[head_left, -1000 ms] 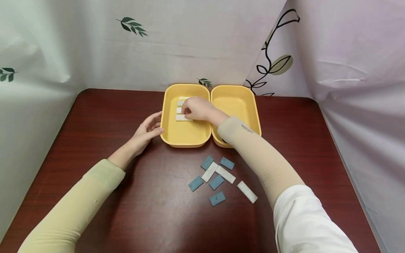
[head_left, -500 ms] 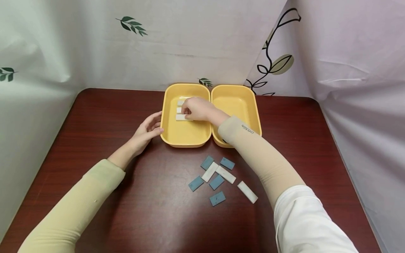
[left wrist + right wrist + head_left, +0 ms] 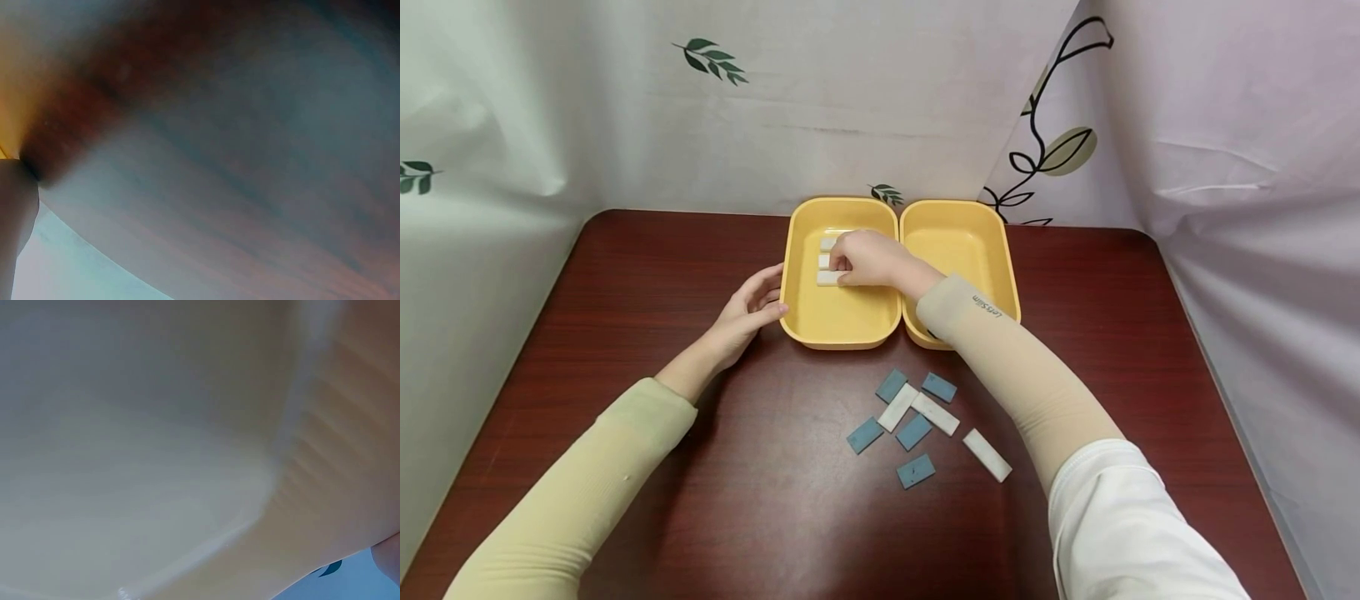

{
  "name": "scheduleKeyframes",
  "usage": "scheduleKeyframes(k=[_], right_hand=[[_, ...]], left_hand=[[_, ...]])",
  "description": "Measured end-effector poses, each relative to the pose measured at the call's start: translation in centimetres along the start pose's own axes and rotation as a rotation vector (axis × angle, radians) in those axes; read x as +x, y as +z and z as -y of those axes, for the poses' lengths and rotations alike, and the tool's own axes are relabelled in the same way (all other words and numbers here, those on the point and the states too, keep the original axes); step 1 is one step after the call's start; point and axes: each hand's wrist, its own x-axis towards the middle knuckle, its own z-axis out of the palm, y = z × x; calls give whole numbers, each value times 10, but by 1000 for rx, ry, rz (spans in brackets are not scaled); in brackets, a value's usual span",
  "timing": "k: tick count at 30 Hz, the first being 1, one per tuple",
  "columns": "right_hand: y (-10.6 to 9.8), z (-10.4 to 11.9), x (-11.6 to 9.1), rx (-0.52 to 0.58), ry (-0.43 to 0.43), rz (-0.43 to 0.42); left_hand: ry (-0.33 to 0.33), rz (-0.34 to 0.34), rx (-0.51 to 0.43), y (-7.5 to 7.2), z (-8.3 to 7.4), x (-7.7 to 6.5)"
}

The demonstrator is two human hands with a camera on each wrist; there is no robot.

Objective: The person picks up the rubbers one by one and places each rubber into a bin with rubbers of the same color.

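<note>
Two yellow trays stand side by side at the back of the table. In the left tray, white blocks lie in a short stack of rows. Reaching into it from the right, my right hand has its fingers curled down and pinches the nearest block with the thumb on it; the hand hides the right part of these rows. My left hand is spread against the left tray's outer side, thumb and fingertips touching its wall. The left wrist view is mostly blur, and the right wrist view shows little but blurred tray surface.
The right tray lies partly under my right forearm. In front of the trays, several blue blocks and three white blocks lie scattered on the dark red table. A patterned curtain hangs behind the table.
My right thumb has shifted very slightly left along the nearest white block. Both arms, the trays and the scattered blocks look unmoved.
</note>
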Motion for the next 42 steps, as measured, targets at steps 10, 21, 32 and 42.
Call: scheduleKeyframes(k=[10, 21, 32, 42], right_hand=[[-1, 0, -1, 15, 3, 5], [-1, 0, -2, 11, 3, 3], [0, -1, -1, 14, -14, -2], [-1, -2, 2, 34, -31, -14]], left_hand=[[-11, -1, -1, 0, 2, 1], [-1, 0, -5, 0, 2, 1], [9, 1, -6, -1, 2, 1], [2, 0, -3, -2, 1, 1]])
